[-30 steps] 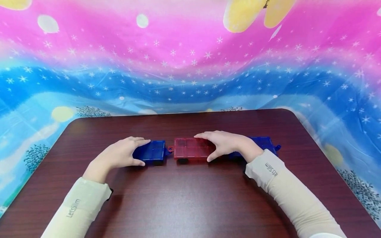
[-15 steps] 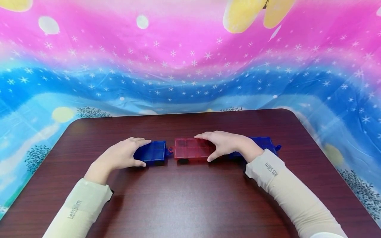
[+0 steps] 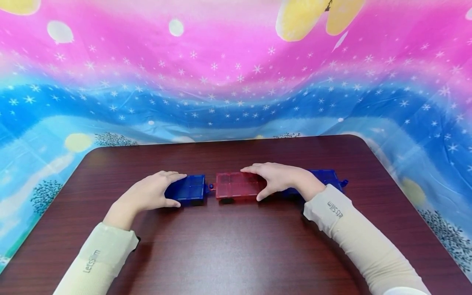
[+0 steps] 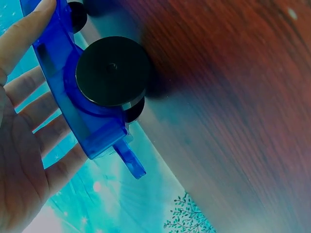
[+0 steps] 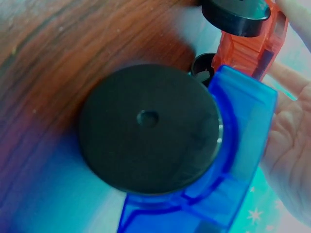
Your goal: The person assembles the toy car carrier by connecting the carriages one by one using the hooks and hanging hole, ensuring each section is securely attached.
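Observation:
Three translucent toy train cars with black wheels stand in a row on the table. The left hand (image 3: 145, 191) grips the left blue toy car (image 3: 189, 188) across its width, thumb on the near side. In the left wrist view, the blue car (image 4: 73, 97) shows a black wheel and a hook at its end. The right hand (image 3: 278, 179) holds the red toy car (image 3: 236, 184) in the middle. The hitch (image 3: 211, 187) between these two sits in line; whether it is hooked cannot be told. A right blue toy car (image 3: 326, 177) lies partly under the right wrist.
The dark red-brown wooden table (image 3: 228, 246) has rounded far corners. Behind it hangs a pink and blue patterned cloth (image 3: 236, 82), which also runs down both sides.
The left hand and its blue car have shifted very slightly, and the hitch looks a little different, with more blue on top. The right hand has stayed in place on the red car.

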Action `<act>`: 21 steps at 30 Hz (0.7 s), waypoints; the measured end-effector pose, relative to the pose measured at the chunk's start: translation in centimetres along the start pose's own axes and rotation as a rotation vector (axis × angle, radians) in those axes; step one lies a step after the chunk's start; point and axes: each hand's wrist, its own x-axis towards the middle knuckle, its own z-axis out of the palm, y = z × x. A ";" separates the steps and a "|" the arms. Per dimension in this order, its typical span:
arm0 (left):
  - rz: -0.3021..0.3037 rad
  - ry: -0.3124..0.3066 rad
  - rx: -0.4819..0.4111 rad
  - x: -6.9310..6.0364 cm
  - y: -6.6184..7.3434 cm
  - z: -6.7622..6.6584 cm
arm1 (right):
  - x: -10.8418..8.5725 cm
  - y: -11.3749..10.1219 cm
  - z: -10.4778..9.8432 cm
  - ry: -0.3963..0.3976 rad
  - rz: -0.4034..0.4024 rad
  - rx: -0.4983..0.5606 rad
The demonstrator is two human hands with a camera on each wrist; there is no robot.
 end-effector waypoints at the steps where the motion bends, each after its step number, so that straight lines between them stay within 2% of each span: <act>1: 0.000 0.000 0.000 0.0 0.0 0.0 | 0.0 0.0 0.0 -0.001 0.002 0.001; 12: -0.022 -0.009 -0.001 -0.3 0.2 0.0 | -0.2 -0.1 0.1 -0.013 0.012 0.015; 21: 0.002 -0.007 0.001 -0.2 -0.1 0.0 | -0.3 -0.3 -0.1 0.004 0.005 0.004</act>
